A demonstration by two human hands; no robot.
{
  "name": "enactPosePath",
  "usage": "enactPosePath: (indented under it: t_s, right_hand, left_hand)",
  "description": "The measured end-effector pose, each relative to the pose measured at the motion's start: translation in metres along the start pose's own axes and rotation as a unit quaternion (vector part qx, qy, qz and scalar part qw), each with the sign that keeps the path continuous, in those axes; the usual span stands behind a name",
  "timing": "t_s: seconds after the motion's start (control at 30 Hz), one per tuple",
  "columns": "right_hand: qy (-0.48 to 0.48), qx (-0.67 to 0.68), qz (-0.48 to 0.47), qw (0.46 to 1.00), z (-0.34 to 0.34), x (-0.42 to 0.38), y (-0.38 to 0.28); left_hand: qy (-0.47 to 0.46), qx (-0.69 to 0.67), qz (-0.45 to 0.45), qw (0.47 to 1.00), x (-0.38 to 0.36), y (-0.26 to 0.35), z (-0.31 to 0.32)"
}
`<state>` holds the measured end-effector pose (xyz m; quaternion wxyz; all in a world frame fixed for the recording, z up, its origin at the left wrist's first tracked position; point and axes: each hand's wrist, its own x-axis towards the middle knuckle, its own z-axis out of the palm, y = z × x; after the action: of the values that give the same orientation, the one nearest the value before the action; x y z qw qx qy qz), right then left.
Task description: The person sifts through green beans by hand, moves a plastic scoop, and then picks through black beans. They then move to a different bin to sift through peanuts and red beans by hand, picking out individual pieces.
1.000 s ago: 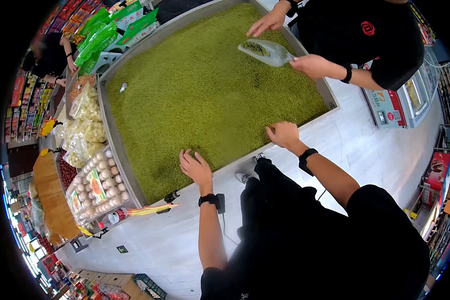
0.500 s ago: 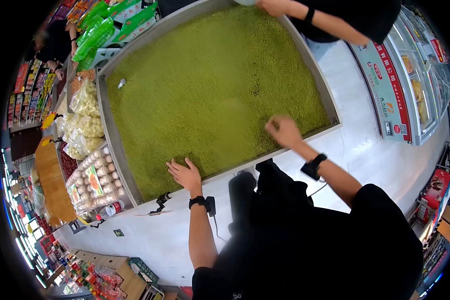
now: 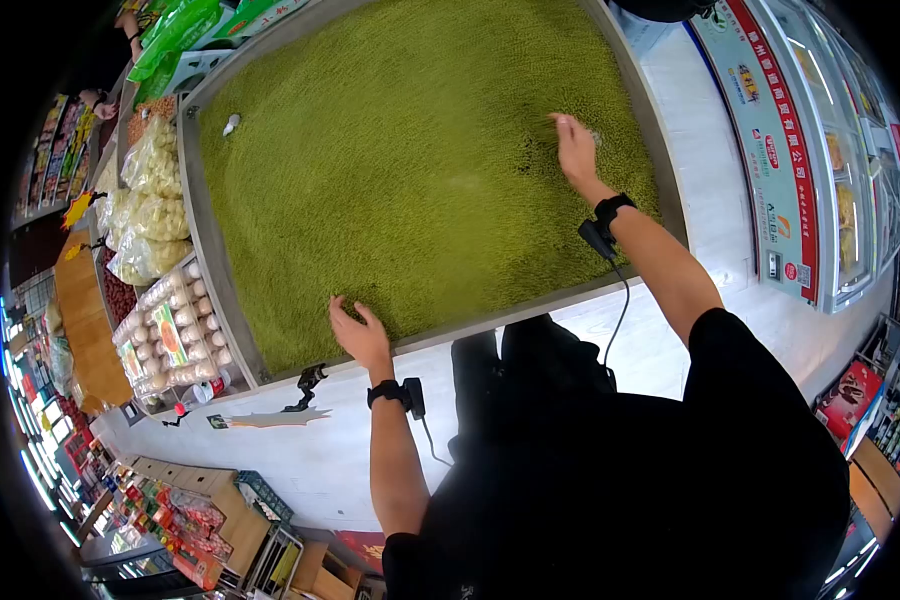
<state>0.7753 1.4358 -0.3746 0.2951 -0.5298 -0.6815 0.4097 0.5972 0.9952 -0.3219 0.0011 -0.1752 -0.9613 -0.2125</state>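
Note:
A wide wooden-rimmed bin (image 3: 202,250) holds a bed of small green mung beans (image 3: 410,170). My left hand (image 3: 360,333) is over the beans by the near-left rim, its fingers apart and holding nothing. Farther in, toward the right side, my right hand (image 3: 577,155) is over the beans with its thumb side toward me. Its fingers look stretched out, partly hidden by the hand. A small pale, translucent patch (image 3: 597,138) shows just beside its knuckles; I cannot make out what it is. Both wrists wear black bands with cables.
Egg trays (image 3: 175,335) and clear bags of pale food (image 3: 155,195) line the bin's left side. Green packages (image 3: 175,40) stand at the back left. A small white object (image 3: 232,124) lies on the beans. A glass-topped freezer (image 3: 820,150) stands right.
My right hand has moved up and away from the near rim, farther over the beans. My left hand stays near the front-left rim. The other person's arm at the top has left view.

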Motion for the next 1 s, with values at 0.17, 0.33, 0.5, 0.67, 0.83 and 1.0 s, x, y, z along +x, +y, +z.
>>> enactPosePath:
  t_s: [0.17, 0.33, 0.5, 0.67, 0.83, 1.0]
  right_hand:
    - [-0.085, 0.012, -0.088, 0.992, -0.017, 0.005, -0.011]
    - [0.073, -0.189, -0.119, 0.972, -0.047, 0.082, 0.037]
    - [0.061, -0.122, -0.052, 0.989, -0.026, 0.109, 0.039]
    - [-0.11, -0.037, -0.016, 0.993, 0.007, 0.088, 0.0]
    - [-0.273, -0.287, -0.256, 0.882, 0.031, 0.0, -0.035]
    - [-0.348, -0.394, -0.342, 0.779, 0.055, -0.092, -0.052]
  left_hand:
    - [-0.009, -0.003, 0.022, 1.0, 0.004, -0.001, 0.004]
    - [0.003, 0.0, -0.001, 1.0, 0.001, 0.008, -0.004]
    - [-0.003, 0.0, -0.009, 1.0, 0.002, 0.007, 0.0]
    - [-0.031, -0.018, -0.012, 0.999, -0.001, 0.007, 0.0]
    - [-0.042, -0.002, 0.009, 0.999, 0.001, 0.005, 0.001]
    - [-0.039, 0.003, 0.01, 0.999, 0.001, 0.005, 0.002]
